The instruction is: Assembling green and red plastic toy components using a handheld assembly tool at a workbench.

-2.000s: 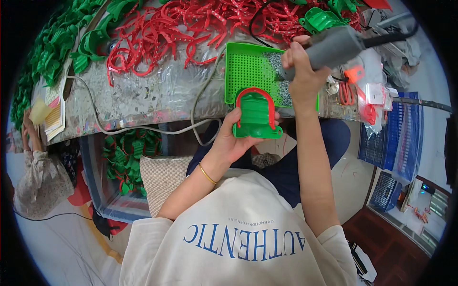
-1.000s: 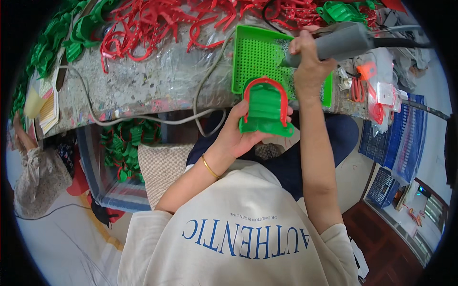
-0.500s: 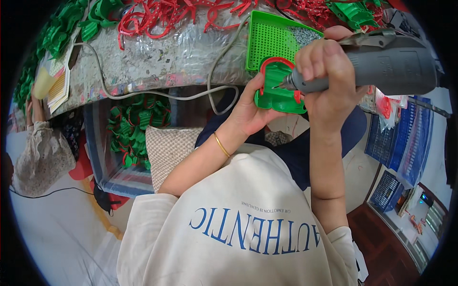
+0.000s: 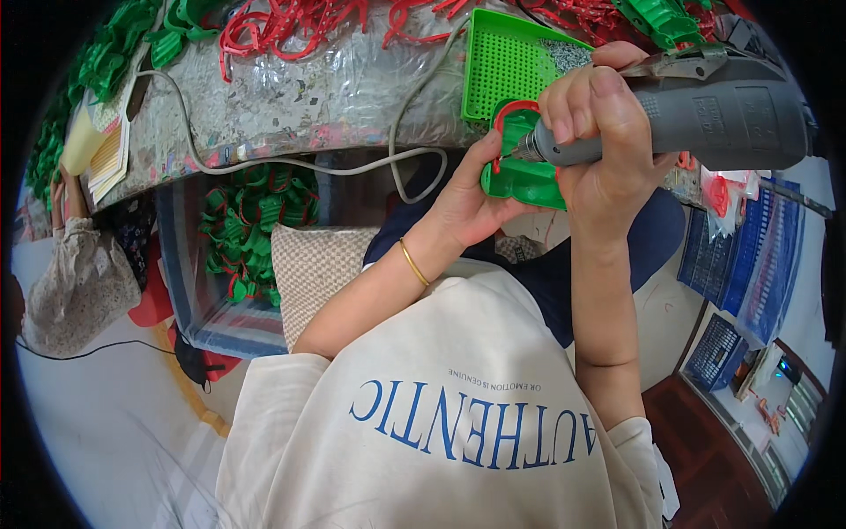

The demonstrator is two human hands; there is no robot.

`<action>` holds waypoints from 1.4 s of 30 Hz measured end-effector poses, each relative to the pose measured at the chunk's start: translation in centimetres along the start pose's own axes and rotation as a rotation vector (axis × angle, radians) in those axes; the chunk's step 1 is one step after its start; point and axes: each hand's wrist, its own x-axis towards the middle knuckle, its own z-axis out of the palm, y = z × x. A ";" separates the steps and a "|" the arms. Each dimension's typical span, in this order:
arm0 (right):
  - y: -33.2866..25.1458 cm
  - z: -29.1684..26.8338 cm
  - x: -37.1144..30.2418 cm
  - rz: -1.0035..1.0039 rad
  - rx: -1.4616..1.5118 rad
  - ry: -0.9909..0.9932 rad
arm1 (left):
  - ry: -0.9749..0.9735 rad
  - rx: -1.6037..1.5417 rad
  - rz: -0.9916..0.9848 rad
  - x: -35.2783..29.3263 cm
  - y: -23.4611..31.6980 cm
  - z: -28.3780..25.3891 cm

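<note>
Between thumb and fingers, my left hand (image 4: 471,198) grips a green plastic piece (image 4: 529,183) with a red strap (image 4: 504,115) looped along its far side. My right hand (image 4: 608,132) is wrapped round a grey electric screwdriver (image 4: 727,119). The tool's tip points left into the hollow of the green piece; whether it touches a screw there I cannot tell. Just beyond the piece lies a bright green perforated tray (image 4: 502,75) holding a heap of small metal screws (image 4: 566,55).
A grey cable (image 4: 291,165) loops over the plastic-covered table (image 4: 308,110). Red straps (image 4: 295,31) and green pieces (image 4: 106,53) lie along its far side. Below stands a bin (image 4: 247,339) of strapped green pieces. Another person's sleeve (image 4: 84,286) is at left, blue crates (image 4: 745,256) at right.
The green piece has shifted slightly right and tilted in my left hand. The screwdriver tip sits deeper in its hollow, with the tool a little farther up.
</note>
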 end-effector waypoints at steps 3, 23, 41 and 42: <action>0.2 0.0 0.0 -0.001 -0.015 -0.003 | 0.008 0.006 -0.004 -0.1 0.2 0.3; 1.3 -1.0 -0.1 -0.047 0.030 -0.176 | 0.057 0.044 -0.040 -0.4 0.8 0.4; -5.1 -3.4 5.3 -0.020 0.111 -0.041 | 0.201 0.307 0.108 -12.5 8.9 -2.0; -5.6 -3.5 5.9 -0.013 0.038 -0.007 | 0.263 0.285 0.171 -15.1 10.4 -4.3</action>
